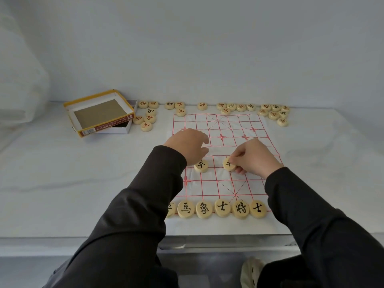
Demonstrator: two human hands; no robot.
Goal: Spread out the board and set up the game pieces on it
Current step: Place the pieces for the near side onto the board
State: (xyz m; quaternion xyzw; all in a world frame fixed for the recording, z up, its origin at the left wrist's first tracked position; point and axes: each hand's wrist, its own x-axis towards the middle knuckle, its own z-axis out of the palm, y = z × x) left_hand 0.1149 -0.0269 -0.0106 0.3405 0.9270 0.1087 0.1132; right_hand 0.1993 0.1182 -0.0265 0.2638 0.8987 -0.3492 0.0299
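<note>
A white paper board (228, 129) with a red grid lies spread flat on the table. Along its near edge stands a row of several round wooden pieces (222, 208) with black characters. My right hand (252, 156) pinches a black-marked piece (228, 164), tilted, just over the board's middle. My left hand (189, 145) hovers with curled fingers over another black-marked piece (201, 165) that lies flat on the board; whether it touches that piece I cannot tell.
Loose red and black pieces lie in clusters along the table's far edge (147, 114), (234, 107), (274, 113). An open yellow-rimmed cardboard box (99, 114) rests on its lid at the far left. The table's front edge (83, 238) runs below the board.
</note>
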